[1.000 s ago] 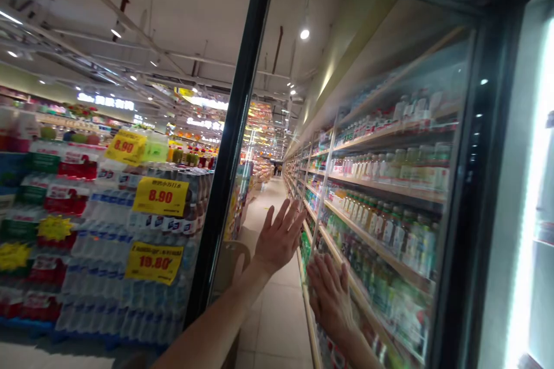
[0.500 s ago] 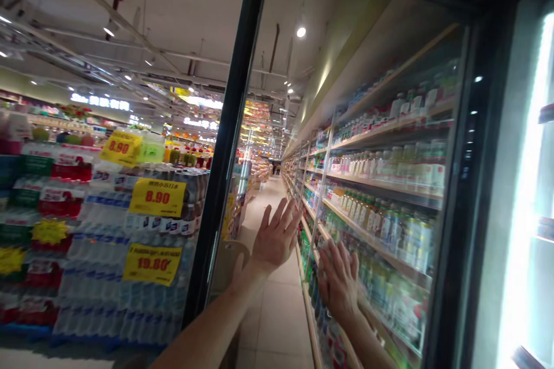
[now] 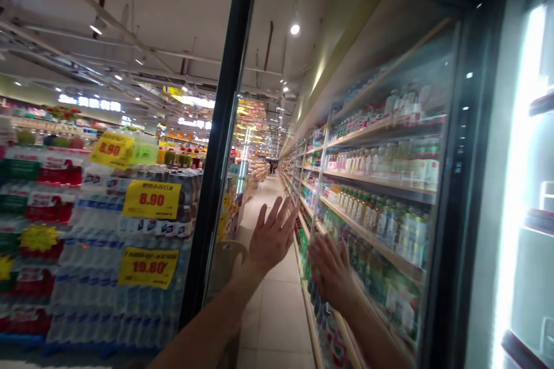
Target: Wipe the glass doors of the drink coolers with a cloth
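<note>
A tall glass door (image 3: 389,52) with a black frame (image 3: 216,184) fills the middle and right of the view. My left hand (image 3: 272,237) is raised with fingers spread, palm toward the glass near the door's left edge, and my bare forearm comes up from the bottom. My right hand (image 3: 331,271) is also spread flat at the glass, a little lower and to the right, and looks dimmer. Neither hand holds anything. Through the glass I see a long shop aisle (image 3: 272,294) lined with shelves of bottled drinks (image 3: 381,219).
On the left stand stacked packs of bottled water (image 3: 108,300) with yellow price signs (image 3: 151,199). At the far right is the brightly lit inside of a cooler (image 3: 528,184) with shelves. People stand far down the aisle.
My right hand has moved slightly up along the glass. My left hand has stayed almost in place. The door frame has shifted a little to the left in view.
</note>
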A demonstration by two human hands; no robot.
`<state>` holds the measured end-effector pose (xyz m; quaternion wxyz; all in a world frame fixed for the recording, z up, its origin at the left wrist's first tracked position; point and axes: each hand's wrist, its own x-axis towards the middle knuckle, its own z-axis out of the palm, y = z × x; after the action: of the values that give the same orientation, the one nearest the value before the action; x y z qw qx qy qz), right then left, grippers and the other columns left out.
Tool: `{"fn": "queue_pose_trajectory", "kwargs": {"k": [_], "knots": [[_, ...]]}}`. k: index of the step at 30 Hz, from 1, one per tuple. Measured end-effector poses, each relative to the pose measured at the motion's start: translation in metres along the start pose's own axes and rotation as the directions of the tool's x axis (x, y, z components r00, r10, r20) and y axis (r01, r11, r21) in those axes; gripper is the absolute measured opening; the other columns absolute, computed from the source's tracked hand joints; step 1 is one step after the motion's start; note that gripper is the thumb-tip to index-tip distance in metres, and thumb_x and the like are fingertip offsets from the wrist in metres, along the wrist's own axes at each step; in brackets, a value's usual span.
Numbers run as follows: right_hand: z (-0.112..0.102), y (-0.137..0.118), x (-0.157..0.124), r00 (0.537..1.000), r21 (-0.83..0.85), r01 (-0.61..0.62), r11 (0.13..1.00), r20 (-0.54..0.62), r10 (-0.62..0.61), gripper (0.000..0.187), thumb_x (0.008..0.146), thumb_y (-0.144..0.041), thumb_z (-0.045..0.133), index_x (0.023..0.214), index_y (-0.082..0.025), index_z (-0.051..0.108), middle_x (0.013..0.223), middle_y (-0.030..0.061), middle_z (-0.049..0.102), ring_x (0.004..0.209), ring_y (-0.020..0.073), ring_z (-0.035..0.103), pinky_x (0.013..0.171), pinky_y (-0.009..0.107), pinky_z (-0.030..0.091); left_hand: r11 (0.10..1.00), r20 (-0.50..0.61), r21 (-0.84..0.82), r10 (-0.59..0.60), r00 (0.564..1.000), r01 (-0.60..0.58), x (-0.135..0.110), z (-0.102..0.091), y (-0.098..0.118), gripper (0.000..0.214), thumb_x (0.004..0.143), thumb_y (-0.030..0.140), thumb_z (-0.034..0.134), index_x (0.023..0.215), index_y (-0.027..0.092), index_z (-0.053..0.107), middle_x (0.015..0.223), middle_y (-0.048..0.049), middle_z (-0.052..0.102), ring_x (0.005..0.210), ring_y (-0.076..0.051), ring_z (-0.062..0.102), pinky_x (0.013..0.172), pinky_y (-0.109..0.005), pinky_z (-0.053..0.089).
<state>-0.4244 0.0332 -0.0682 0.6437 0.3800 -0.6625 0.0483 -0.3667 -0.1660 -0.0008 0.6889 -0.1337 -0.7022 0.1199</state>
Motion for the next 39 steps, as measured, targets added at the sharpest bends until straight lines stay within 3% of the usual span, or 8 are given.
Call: {"fn": "queue_pose_trajectory", "kwargs": {"k": [6, 13, 17, 22, 28, 32, 36, 39], "knots": [[-0.011, 0.086, 0.004, 0.65, -0.025, -0.699, 0.714, -0.438, 0.621, 0.05, 0.088, -0.026, 0.036, 0.135, -0.012, 0.044, 0.142, 0.0208, 0.037, 0.131, 0.0354, 0.035, 0.1, 0.06, 0.029, 1.0, -0.002, -0.013, 0.004, 1.0, -0.004, -0.001, 0.001, -0.001, 0.046, 0.086, 0.024, 0.047, 0.131, 0.021, 0.045, 0.142, -0.0063, 0.041, 0.14, -0.021, 0.018, 0.115, -0.043, 0.014], [0.007, -0.013, 0.024, 0.996, -0.018, -0.057, 0.998, -0.069, 0.056, 0.049, 0.085, -0.019, 0.042, 0.134, -0.023, 0.044, 0.135, 0.0087, 0.05, 0.135, 0.0261, 0.031, 0.11, 0.052, 0.02, 1.0, -0.016, -0.011, 0.003, 1.0, -0.003, -0.001, 0.003, -0.001, 0.048, 0.086, 0.026, 0.047, 0.134, 0.021, 0.043, 0.143, -0.0067, 0.041, 0.14, -0.021, 0.02, 0.115, -0.044, 0.014], [0.0, 0.024, 0.019, 0.969, -0.073, -0.183, 0.98, -0.184, 0.167, 0.049, 0.085, -0.021, 0.043, 0.135, -0.021, 0.043, 0.138, 0.0118, 0.046, 0.134, 0.0276, 0.033, 0.108, 0.053, 0.023, 1.0, -0.024, -0.017, 0.006, 1.0, -0.006, -0.001, 0.001, -0.001, 0.047, 0.087, 0.026, 0.047, 0.133, 0.02, 0.043, 0.141, -0.0071, 0.042, 0.14, -0.021, 0.018, 0.115, -0.043, 0.014], [-0.011, 0.076, 0.027, 0.728, -0.055, -0.611, 0.79, -0.432, 0.532, 0.047, 0.088, -0.027, 0.04, 0.133, -0.013, 0.046, 0.142, 0.02, 0.038, 0.132, 0.0339, 0.034, 0.102, 0.058, 0.029, 1.0, -0.019, -0.005, 0.01, 1.0, -0.01, 0.0, 0.001, -0.001, 0.046, 0.087, 0.025, 0.045, 0.133, 0.021, 0.043, 0.142, -0.007, 0.042, 0.14, -0.021, 0.019, 0.115, -0.044, 0.014], [0.002, -0.006, 0.032, 0.996, 0.009, -0.008, 1.0, -0.086, 0.009, 0.048, 0.084, -0.018, 0.045, 0.132, -0.023, 0.047, 0.135, 0.0093, 0.05, 0.135, 0.0256, 0.031, 0.111, 0.052, 0.019, 1.0, -0.029, -0.011, 0.008, 1.0, -0.008, 0.0, 0.0, 0.0, 0.047, 0.087, 0.027, 0.046, 0.133, 0.02, 0.043, 0.142, -0.0075, 0.042, 0.14, -0.021, 0.02, 0.115, -0.044, 0.014], [-0.005, 0.03, 0.024, 0.968, -0.071, -0.174, 0.982, -0.194, 0.158, 0.047, 0.085, -0.022, 0.045, 0.132, -0.019, 0.047, 0.137, 0.0134, 0.047, 0.134, 0.0284, 0.033, 0.109, 0.054, 0.022, 1.0, -0.038, 0.006, 0.007, 0.999, -0.007, 0.001, -0.003, 0.001, 0.047, 0.087, 0.026, 0.046, 0.133, 0.02, 0.043, 0.14, -0.0069, 0.045, 0.14, -0.02, 0.02, 0.115, -0.043, 0.013], [-0.015, 0.079, 0.026, 0.743, -0.069, -0.61, 0.79, -0.396, 0.539, 0.048, 0.088, -0.027, 0.04, 0.134, -0.014, 0.046, 0.143, 0.0196, 0.037, 0.132, 0.0341, 0.034, 0.103, 0.058, 0.028, 1.0, -0.038, 0.001, 0.004, 0.999, -0.004, 0.001, -0.002, 0.001, 0.047, 0.087, 0.026, 0.045, 0.134, 0.02, 0.042, 0.14, -0.0067, 0.044, 0.14, -0.02, 0.019, 0.115, -0.042, 0.012], [-0.01, 0.049, 0.03, 0.852, -0.095, -0.461, 0.882, -0.324, 0.41, 0.05, 0.086, -0.023, 0.042, 0.136, -0.017, 0.043, 0.141, 0.0169, 0.041, 0.134, 0.0309, 0.033, 0.105, 0.055, 0.027, 1.0, -0.042, -0.001, 0.004, 0.999, -0.004, 0.001, -0.001, 0.001, 0.047, 0.087, 0.025, 0.046, 0.134, 0.021, 0.042, 0.14, -0.0065, 0.044, 0.14, -0.02, 0.019, 0.115, -0.042, 0.013]]}}
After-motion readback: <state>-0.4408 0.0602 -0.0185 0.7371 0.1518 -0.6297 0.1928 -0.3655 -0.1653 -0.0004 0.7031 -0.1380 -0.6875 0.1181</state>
